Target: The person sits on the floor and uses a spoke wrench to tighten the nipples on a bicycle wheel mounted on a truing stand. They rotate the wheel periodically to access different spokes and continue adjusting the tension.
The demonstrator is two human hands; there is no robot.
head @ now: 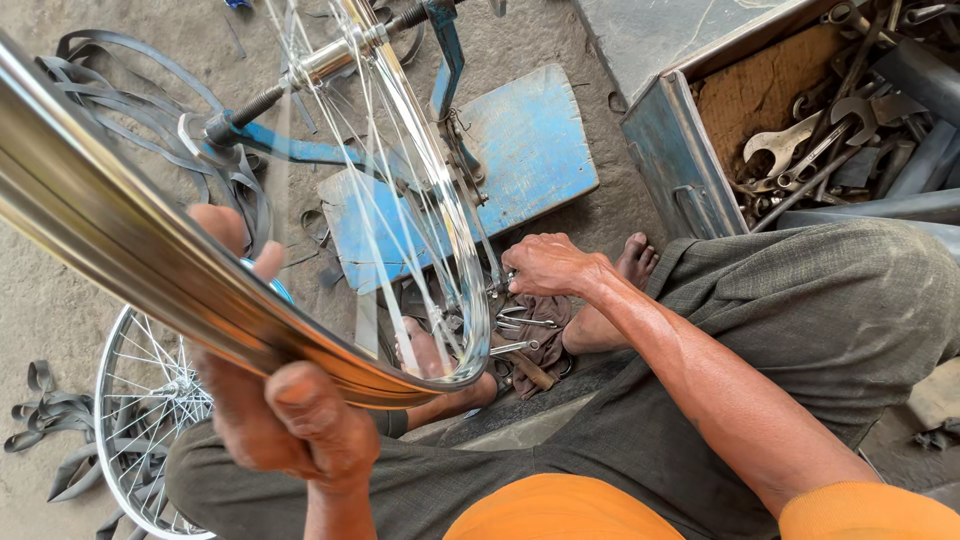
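Lying on the ground at far left was a second spoked wheel (140,420) among rubber strips (45,420). The left hand (290,420) was clamped on the chrome bicycle rim (150,260), thumb over its near edge. That rim sat in a blue truing stand (520,150). The right hand (550,265) pinched a spoke tool, too small to identify, at the rim's lower spokes. Spanners (800,150) filled a metal toolbox (665,150) at right.
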